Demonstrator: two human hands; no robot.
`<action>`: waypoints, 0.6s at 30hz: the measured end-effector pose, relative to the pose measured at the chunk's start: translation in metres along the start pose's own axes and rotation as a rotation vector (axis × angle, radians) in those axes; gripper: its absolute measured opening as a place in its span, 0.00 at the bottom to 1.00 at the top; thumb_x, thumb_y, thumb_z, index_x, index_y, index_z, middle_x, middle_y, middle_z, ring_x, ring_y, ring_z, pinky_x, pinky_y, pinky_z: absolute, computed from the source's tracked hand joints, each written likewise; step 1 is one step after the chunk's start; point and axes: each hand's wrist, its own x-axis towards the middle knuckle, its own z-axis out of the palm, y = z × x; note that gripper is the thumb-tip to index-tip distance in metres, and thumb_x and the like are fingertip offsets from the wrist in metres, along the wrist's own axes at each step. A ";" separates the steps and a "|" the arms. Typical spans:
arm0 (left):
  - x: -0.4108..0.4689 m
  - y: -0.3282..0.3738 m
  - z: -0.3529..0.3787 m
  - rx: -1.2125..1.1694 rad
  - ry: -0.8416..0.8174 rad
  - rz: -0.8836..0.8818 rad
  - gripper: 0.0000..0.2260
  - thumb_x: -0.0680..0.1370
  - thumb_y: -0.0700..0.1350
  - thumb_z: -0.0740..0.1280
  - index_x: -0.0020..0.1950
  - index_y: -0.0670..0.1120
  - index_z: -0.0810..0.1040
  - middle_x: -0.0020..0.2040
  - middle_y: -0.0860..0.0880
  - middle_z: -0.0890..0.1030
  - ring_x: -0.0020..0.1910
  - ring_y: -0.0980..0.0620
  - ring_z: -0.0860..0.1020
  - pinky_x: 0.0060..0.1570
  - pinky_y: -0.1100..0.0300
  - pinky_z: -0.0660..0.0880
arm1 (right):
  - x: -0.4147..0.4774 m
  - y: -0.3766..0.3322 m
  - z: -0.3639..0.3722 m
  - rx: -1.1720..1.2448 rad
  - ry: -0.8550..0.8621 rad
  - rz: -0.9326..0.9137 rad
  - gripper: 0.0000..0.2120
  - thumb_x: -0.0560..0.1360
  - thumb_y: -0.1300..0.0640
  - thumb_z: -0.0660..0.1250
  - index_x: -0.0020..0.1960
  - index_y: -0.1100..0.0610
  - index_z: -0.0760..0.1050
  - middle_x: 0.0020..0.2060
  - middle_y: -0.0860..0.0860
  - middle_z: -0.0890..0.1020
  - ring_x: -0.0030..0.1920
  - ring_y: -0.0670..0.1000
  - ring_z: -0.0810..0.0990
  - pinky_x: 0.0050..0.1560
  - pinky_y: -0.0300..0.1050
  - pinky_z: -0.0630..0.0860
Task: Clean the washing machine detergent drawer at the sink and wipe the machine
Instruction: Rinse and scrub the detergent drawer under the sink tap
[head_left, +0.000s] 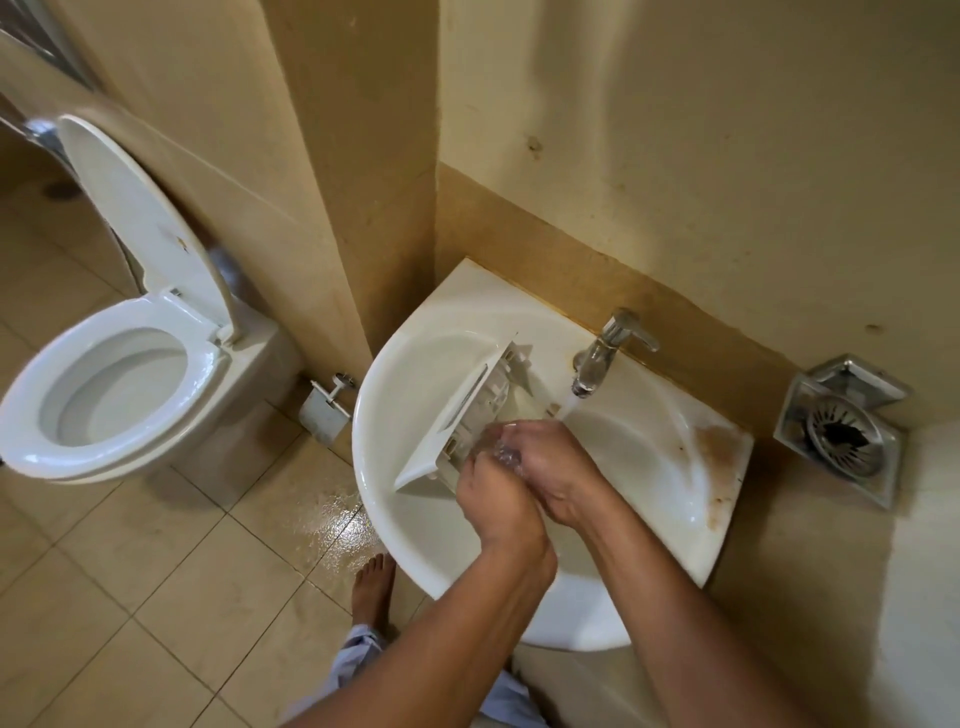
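The white detergent drawer (457, 415) lies tilted in the white sink (415, 519), its flat front panel facing left and its compartments facing the tap. Both my hands meet just right of the drawer, over the basin. My left hand (496, 501) and my right hand (558, 467) curl together round a small clear plastic piece (506, 458), wet and partly hidden by the fingers. Water runs from the chrome tap (602, 358) and falls just behind my right hand.
A toilet (119, 395) with its lid up stands to the left. The tiled floor (332, 525) beside the sink is wet, and my bare foot (371, 587) stands there. A metal drain cover (841, 431) lies at the sink's right. A brown stain (719, 447) marks the sink's right ledge.
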 end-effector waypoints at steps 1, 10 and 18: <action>0.000 0.002 -0.004 0.041 0.003 -0.018 0.09 0.77 0.33 0.60 0.42 0.38 0.79 0.36 0.45 0.77 0.36 0.48 0.75 0.37 0.57 0.71 | -0.002 -0.001 0.004 -0.111 0.006 0.009 0.13 0.71 0.73 0.60 0.43 0.67 0.83 0.40 0.61 0.86 0.41 0.57 0.83 0.44 0.49 0.76; -0.009 -0.021 0.010 0.208 -0.211 -0.117 0.16 0.77 0.33 0.59 0.29 0.44 0.70 0.23 0.52 0.69 0.26 0.54 0.68 0.28 0.62 0.64 | 0.010 0.015 -0.038 0.021 0.386 0.039 0.09 0.74 0.66 0.64 0.36 0.60 0.76 0.28 0.53 0.76 0.28 0.51 0.74 0.28 0.41 0.70; 0.038 -0.021 0.044 0.167 -0.427 -0.145 0.12 0.81 0.43 0.59 0.46 0.45 0.82 0.45 0.46 0.86 0.47 0.50 0.84 0.48 0.57 0.78 | 0.055 0.022 -0.049 0.837 0.258 0.026 0.13 0.81 0.60 0.55 0.45 0.60 0.76 0.35 0.56 0.81 0.37 0.54 0.83 0.50 0.45 0.77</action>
